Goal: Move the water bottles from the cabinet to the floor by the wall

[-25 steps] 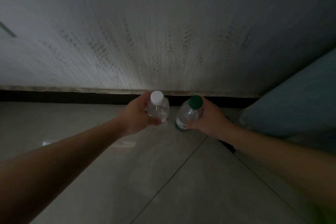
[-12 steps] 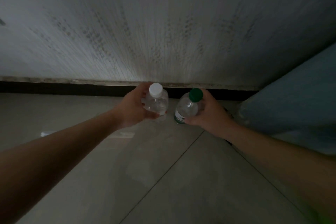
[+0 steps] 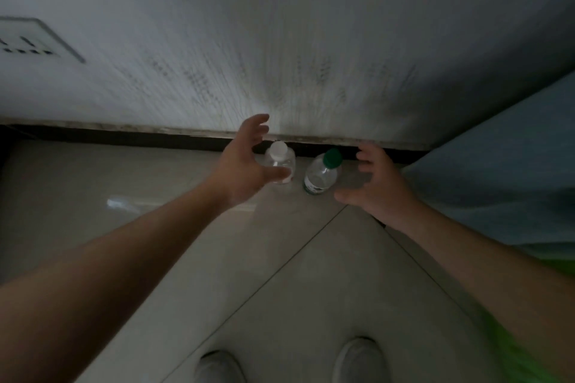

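Note:
Two small clear water bottles stand upright on the tiled floor (image 3: 311, 274) close to the dark skirting of the wall (image 3: 280, 40). The white-capped bottle (image 3: 281, 162) is on the left, the green-capped bottle (image 3: 322, 172) on the right, a small gap between them. My left hand (image 3: 245, 165) hovers beside the white-capped bottle with fingers spread, its thumb crossing in front of the bottle's lower part. Spread open as well, my right hand (image 3: 376, 183) is just right of the green-capped bottle and apart from it.
A blue-grey piece of furniture (image 3: 497, 171) fills the right side up to the wall. A wall socket plate (image 3: 28, 40) sits at the upper left. My two shoes (image 3: 357, 361) show at the bottom edge.
Both hands have let go of the bottles and drawn back with fingers spread. The bottles now stand on the floor by the wall.

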